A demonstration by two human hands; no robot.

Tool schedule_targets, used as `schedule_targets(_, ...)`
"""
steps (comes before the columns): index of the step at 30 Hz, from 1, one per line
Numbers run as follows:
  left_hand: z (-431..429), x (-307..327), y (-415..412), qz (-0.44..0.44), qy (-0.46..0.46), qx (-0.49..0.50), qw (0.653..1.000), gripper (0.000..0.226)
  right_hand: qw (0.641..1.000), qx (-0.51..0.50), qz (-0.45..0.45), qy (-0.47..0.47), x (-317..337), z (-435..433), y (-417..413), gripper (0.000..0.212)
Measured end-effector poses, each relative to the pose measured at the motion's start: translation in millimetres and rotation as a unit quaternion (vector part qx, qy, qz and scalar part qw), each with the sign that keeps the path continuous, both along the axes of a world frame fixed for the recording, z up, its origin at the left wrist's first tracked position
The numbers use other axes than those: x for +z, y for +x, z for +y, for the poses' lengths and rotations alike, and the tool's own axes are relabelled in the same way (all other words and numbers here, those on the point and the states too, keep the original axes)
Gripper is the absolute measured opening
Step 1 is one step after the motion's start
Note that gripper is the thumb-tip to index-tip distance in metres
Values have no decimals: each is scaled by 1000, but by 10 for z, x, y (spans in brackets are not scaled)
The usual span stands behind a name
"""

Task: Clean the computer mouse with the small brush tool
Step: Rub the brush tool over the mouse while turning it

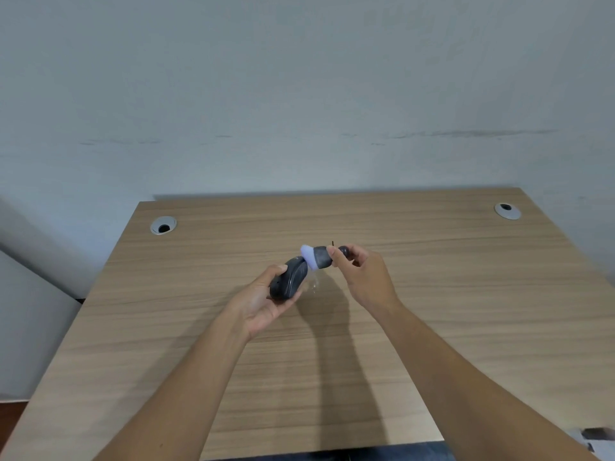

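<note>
A dark grey computer mouse is lifted above the wooden desk, gripped from below and the side by my left hand. My right hand pinches a small brush tool with a dark grey body and a pale lilac bristle head. The bristles touch the far end of the mouse. A small clear object lies on the desk just under the brush; what it is cannot be told.
Two round grey cable grommets sit in the desk's far corners, one left and one right. A pale wall stands right behind the desk. A dark object shows at the lower right edge.
</note>
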State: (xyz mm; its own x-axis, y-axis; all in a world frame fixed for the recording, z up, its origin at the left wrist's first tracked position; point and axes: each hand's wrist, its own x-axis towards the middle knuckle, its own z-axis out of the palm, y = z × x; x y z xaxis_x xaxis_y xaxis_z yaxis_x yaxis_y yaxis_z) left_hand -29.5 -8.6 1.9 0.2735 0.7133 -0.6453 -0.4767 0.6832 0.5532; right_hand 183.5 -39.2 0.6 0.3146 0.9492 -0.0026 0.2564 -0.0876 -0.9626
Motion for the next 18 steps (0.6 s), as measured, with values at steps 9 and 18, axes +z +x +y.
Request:
schedule_targets(9, 14, -6, -10, 9, 40, -12, 999, 35, 999, 23, -33, -6, 2, -46, -40, 31)
schedule_targets(18, 59, -65, -2, 43, 76, -15, 996, 33, 999, -12, 40, -2, 46, -58, -65, 40)
